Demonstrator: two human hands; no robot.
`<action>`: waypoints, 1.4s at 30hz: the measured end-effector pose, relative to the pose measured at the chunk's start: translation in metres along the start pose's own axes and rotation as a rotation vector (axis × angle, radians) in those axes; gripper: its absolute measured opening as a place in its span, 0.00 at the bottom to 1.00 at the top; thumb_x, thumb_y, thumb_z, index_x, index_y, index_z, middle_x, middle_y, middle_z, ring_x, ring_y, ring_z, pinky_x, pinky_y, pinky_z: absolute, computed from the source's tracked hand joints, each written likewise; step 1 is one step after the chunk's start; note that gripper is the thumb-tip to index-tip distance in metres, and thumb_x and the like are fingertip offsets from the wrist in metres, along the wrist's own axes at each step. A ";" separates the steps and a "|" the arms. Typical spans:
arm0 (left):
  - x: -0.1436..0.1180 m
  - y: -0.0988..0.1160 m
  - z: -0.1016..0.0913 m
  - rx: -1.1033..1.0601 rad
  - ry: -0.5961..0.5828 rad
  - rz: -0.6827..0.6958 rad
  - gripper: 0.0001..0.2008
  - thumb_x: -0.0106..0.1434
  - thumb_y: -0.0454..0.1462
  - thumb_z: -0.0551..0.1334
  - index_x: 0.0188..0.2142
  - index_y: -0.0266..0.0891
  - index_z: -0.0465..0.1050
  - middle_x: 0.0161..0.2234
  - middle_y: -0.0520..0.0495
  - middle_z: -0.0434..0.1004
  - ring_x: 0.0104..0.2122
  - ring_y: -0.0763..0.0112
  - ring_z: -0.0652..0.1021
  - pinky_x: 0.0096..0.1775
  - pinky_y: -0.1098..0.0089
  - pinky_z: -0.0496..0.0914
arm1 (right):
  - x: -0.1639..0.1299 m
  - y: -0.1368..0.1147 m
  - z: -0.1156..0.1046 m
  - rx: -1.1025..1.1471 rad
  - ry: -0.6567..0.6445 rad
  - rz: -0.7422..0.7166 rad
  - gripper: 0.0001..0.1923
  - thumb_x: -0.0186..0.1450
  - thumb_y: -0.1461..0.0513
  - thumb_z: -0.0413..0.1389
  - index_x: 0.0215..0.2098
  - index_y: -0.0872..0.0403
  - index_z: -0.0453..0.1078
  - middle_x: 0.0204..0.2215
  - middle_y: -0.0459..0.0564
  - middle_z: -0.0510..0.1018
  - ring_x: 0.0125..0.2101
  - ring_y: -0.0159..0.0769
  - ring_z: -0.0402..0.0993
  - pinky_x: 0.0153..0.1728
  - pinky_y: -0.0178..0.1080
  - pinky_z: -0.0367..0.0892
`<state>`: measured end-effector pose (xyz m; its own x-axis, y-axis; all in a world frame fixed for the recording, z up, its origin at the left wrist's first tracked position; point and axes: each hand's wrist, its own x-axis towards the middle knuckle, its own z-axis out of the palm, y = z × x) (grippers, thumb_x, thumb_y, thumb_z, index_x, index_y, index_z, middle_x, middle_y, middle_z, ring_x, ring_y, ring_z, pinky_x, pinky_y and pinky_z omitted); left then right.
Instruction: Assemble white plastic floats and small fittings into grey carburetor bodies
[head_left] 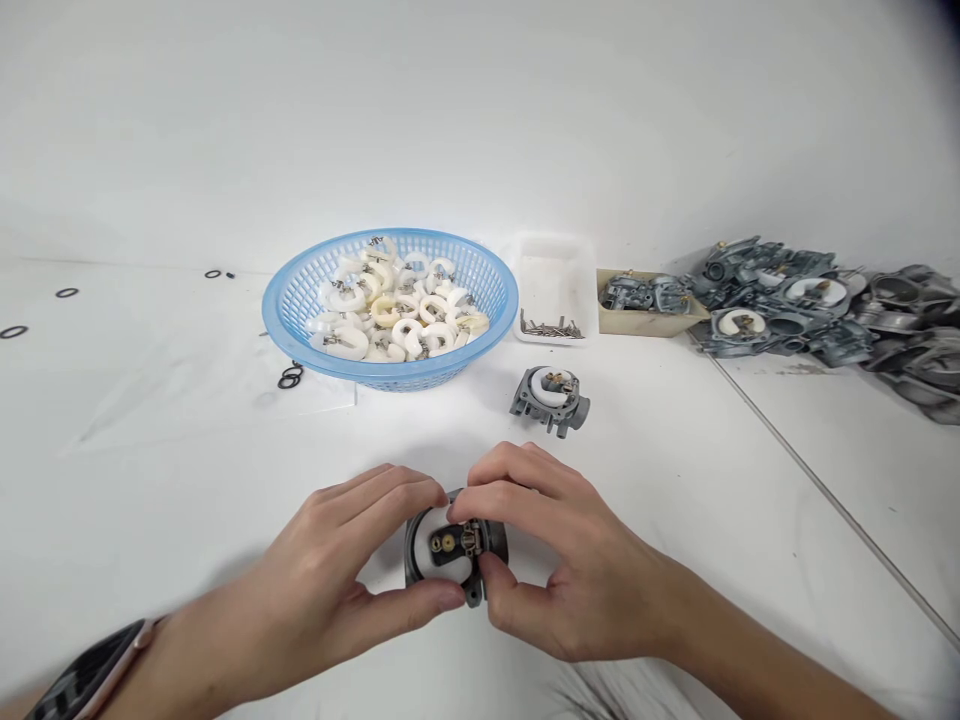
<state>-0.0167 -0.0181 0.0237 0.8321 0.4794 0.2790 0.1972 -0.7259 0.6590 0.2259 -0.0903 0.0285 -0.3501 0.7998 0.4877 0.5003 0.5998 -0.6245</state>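
Gripping one grey carburetor body [450,548] from both sides, the left hand [341,575] and right hand [559,560] clamp it above the white table [187,480], near the blue basket [300,300].

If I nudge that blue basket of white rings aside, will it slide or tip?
The blue basket looks like thin mesh plastic, so probably light and a bit flexible at the rim. It sits wide and shallow on the table, so it should slide rather than tip. The heaped white rings lie loose and may shift.

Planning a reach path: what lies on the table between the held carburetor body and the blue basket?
In the head view, bare white table separates carburetor body from blue basket.
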 end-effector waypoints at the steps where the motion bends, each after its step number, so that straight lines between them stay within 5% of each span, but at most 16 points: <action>1: 0.000 0.000 0.000 -0.001 -0.002 -0.001 0.13 0.79 0.42 0.66 0.58 0.46 0.67 0.45 0.52 0.79 0.39 0.71 0.81 0.42 0.74 0.74 | 0.000 0.000 0.000 0.002 -0.002 0.001 0.19 0.64 0.72 0.55 0.51 0.54 0.73 0.42 0.48 0.76 0.36 0.35 0.73 0.40 0.41 0.69; 42: 0.003 0.001 -0.001 0.015 0.029 0.018 0.13 0.78 0.43 0.66 0.56 0.45 0.67 0.43 0.52 0.80 0.37 0.70 0.81 0.39 0.74 0.75 | 0.000 0.001 -0.001 0.008 0.008 -0.011 0.19 0.64 0.72 0.57 0.51 0.51 0.72 0.41 0.48 0.78 0.36 0.35 0.75 0.40 0.41 0.70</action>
<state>-0.0150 -0.0168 0.0255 0.8203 0.4797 0.3113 0.1900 -0.7420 0.6429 0.2271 -0.0894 0.0285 -0.3490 0.7932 0.4991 0.4906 0.6084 -0.6239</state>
